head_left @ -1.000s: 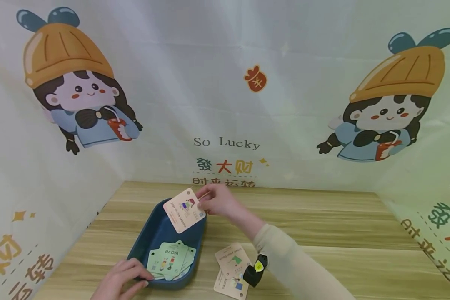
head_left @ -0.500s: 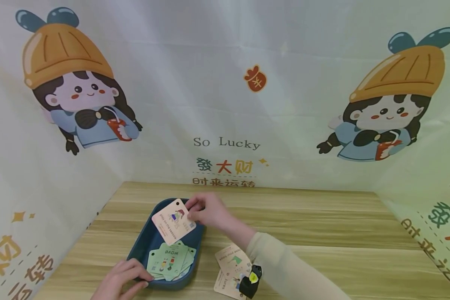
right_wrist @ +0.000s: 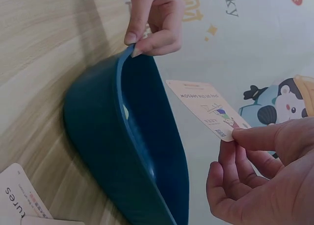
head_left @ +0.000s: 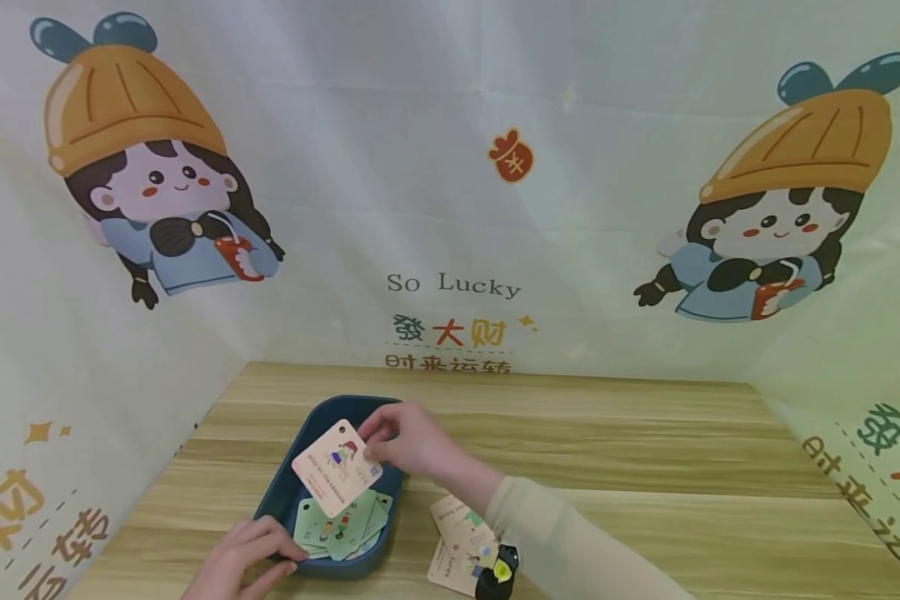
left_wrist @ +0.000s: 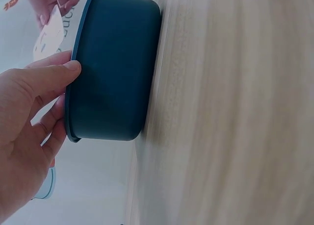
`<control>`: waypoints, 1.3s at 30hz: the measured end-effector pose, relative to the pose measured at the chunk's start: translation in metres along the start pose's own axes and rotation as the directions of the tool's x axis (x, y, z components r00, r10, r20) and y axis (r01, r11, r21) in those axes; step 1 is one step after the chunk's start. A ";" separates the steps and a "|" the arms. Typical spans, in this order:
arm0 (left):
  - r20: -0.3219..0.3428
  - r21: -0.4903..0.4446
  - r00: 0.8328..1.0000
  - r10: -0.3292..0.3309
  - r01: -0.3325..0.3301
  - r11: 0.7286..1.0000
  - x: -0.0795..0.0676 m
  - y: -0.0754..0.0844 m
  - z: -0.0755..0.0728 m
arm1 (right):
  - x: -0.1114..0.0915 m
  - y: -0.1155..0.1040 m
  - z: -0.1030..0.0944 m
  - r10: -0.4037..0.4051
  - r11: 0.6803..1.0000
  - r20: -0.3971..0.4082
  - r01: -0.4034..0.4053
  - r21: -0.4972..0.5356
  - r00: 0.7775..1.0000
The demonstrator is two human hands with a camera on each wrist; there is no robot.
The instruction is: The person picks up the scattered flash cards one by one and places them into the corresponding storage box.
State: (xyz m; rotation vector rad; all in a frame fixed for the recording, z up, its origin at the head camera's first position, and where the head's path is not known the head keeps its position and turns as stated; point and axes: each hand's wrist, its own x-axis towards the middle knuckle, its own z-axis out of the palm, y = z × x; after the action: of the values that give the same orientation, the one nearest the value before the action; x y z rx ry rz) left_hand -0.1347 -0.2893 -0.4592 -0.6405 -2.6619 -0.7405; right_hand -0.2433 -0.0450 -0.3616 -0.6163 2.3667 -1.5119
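A dark blue basin (head_left: pixel 277 485) stands on the table, with several green cards (head_left: pixel 356 533) lying in its near end. My left hand (head_left: pixel 247 554) pinches the basin's near-left rim between thumb and fingers, as the left wrist view shows from the side. Between thumb and fingertips, my right hand (head_left: pixel 405 437) holds a pale pink card (head_left: pixel 337 468) by one edge. That card, printed with a seesaw picture, hangs tilted over the basin and overlaps the green cards in the head view. In the right wrist view the card (right_wrist: pixel 208 107) is apart from the basin's rim.
Two pale cards (head_left: pixel 453 562) lie overlapping on the wooden table (head_left: pixel 645 450), right of the basin, partly hidden by a black band (head_left: pixel 497 573) on the right wrist. A printed cloth (head_left: pixel 450 208) hangs behind the table and along both sides.
My right hand has moved left and toward me with the pink card, from the basin's far end to above the green cards. The left hand has stayed on the rim.
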 end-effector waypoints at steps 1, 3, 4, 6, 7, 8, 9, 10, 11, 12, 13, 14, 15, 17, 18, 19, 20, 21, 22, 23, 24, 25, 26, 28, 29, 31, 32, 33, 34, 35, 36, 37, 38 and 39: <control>-0.001 -0.001 1.000 0.001 -0.001 1.000 0.000 0.000 0.000 | -0.001 0.000 0.001 0.003 1.000 0.003 -0.003 -0.005 1.000; -0.004 -0.002 1.000 0.004 -0.004 1.000 0.000 0.000 0.000 | -0.002 0.001 0.004 0.012 1.000 0.007 -0.012 -0.010 1.000; -0.004 -0.003 1.000 0.005 -0.005 1.000 0.000 0.000 0.000 | -0.003 0.001 0.005 0.014 1.000 0.011 -0.014 -0.014 1.000; -0.006 -0.004 1.000 0.007 -0.007 1.000 -0.001 -0.001 0.000 | -0.003 0.002 0.006 0.013 1.000 0.019 -0.013 -0.025 1.000; -0.009 -0.003 1.000 0.013 -0.013 1.000 -0.001 -0.001 0.001 | -0.003 0.003 0.007 0.010 0.999 0.022 -0.009 -0.030 1.000; -0.012 -0.002 1.000 0.017 -0.017 1.000 -0.001 -0.001 0.001 | -0.003 0.003 0.007 0.006 0.999 0.026 -0.005 -0.036 1.000; -0.015 -0.002 1.000 0.023 -0.023 1.000 -0.001 -0.001 0.001 | -0.003 0.003 0.008 0.001 0.999 0.025 0.000 -0.040 1.000; -0.020 0.000 0.999 0.029 -0.029 1.000 -0.001 -0.001 0.001 | -0.003 0.004 0.008 -0.004 0.999 0.026 0.005 -0.045 1.000; -0.024 -0.002 0.999 0.034 -0.034 0.999 -0.001 -0.002 0.001 | -0.003 0.004 0.009 -0.009 0.999 0.027 0.010 -0.047 1.000; -0.032 -0.001 0.998 0.046 -0.046 0.999 -0.001 -0.002 0.002 | -0.003 0.004 0.009 -0.012 0.999 0.028 0.013 -0.047 1.000; -0.039 -0.001 0.998 0.056 -0.056 0.998 -0.002 -0.002 0.002 | -0.003 0.004 0.009 -0.013 0.999 0.029 0.014 -0.050 1.000; -0.045 -0.002 0.997 0.067 -0.067 0.998 -0.002 -0.003 0.002 | -0.003 0.004 0.009 -0.013 0.999 0.029 0.015 -0.051 0.999; -0.053 -0.001 0.996 0.078 -0.078 0.997 -0.002 -0.003 0.003 | -0.003 0.003 0.010 -0.012 0.999 0.030 0.014 -0.051 0.999; -0.067 -0.003 0.993 0.101 -0.102 0.995 -0.002 -0.003 0.004 | -0.003 0.003 0.010 -0.013 0.998 0.034 0.015 -0.061 0.999; -0.075 -0.001 0.991 0.114 -0.114 0.993 -0.002 -0.004 0.004 | -0.003 0.003 0.010 -0.012 0.998 0.038 0.014 -0.065 0.999; -0.084 0.000 0.989 0.124 -0.124 0.992 -0.002 -0.004 0.004 | -0.004 0.004 0.011 -0.013 0.997 0.041 0.016 -0.070 0.999; -0.092 0.002 0.987 0.135 -0.136 0.991 -0.002 -0.004 0.005 | -0.004 0.004 0.011 -0.016 0.997 0.044 0.020 -0.074 0.999; -0.103 0.005 0.984 0.144 -0.144 0.990 -0.002 -0.004 0.005 | -0.004 0.005 0.011 -0.021 0.997 0.048 0.024 -0.079 0.999; -0.108 0.003 0.983 0.150 -0.151 0.989 -0.003 -0.004 0.006 | -0.005 0.005 0.011 -0.027 0.996 0.052 0.031 -0.083 0.998; -0.115 0.006 0.981 0.155 -0.155 0.988 -0.003 -0.004 0.006 | -0.005 0.006 0.011 -0.030 0.996 0.058 0.035 -0.081 0.998; -0.122 0.008 0.980 0.159 -0.159 0.987 -0.002 -0.004 0.006 | -0.005 0.007 0.011 -0.032 0.996 0.060 0.037 -0.079 0.998; -0.126 0.009 0.979 0.160 -0.160 0.987 -0.003 -0.004 0.007 | -0.006 0.008 0.011 -0.033 0.996 0.062 0.038 -0.078 0.998; -0.126 0.007 0.980 0.156 -0.157 0.988 -0.003 -0.004 0.007 | -0.006 0.009 0.011 -0.034 0.996 0.064 0.039 -0.075 0.997; -0.125 0.002 0.981 0.151 -0.152 0.988 -0.003 -0.003 0.007 | -0.006 0.011 0.010 -0.032 0.997 0.067 0.036 -0.067 0.997; -0.130 0.004 0.980 0.154 -0.155 0.988 -0.003 -0.004 0.007 | -0.007 0.012 0.009 -0.028 0.998 0.068 0.032 -0.062 0.997; -0.139 0.005 0.977 0.159 -0.160 0.987 -0.003 -0.004 0.008 | -0.007 0.013 0.007 -0.026 0.998 0.070 0.029 -0.049 0.997; -0.146 0.006 0.976 0.163 -0.164 0.986 -0.003 -0.004 0.008 | -0.008 0.013 0.006 -0.025 0.999 0.069 0.028 -0.045 0.997; -0.153 0.010 0.974 0.169 -0.169 0.986 -0.003 -0.004 0.008 | -0.008 0.014 0.005 -0.024 0.999 0.068 0.027 -0.039 0.997; -0.163 0.016 0.971 0.175 -0.175 0.984 -0.002 -0.004 0.008 | -0.008 0.015 0.004 -0.022 0.999 0.067 0.025 -0.032 0.998; -0.168 0.019 0.970 0.177 -0.177 0.984 -0.002 -0.004 0.009 | -0.009 0.015 0.003 -0.024 0.999 0.065 0.026 -0.029 0.998; -0.173 0.022 0.968 0.179 -0.178 0.984 -0.002 -0.004 0.009 | -0.009 0.016 0.003 -0.022 0.999 0.062 0.024 -0.024 0.998; -0.177 0.025 0.968 0.181 -0.179 0.984 -0.002 -0.004 0.009 | -0.009 0.016 0.002 -0.021 1.000 0.060 0.022 -0.022 0.998; -0.179 0.027 0.967 0.181 -0.179 0.984 -0.002 -0.003 0.009 | -0.009 0.017 0.001 -0.020 0.999 0.057 0.022 -0.024 0.998; -0.181 0.030 0.967 0.180 -0.178 0.984 -0.002 -0.003 0.009 | -0.009 0.018 0.000 -0.020 1.000 0.055 0.021 -0.021 0.998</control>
State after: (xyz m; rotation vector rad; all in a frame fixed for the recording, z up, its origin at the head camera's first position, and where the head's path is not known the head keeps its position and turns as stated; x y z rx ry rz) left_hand -0.1361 -0.2870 -0.4689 -0.7589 -2.4031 -0.6946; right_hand -0.2390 -0.0343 -0.3778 -0.6803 2.3452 -1.4606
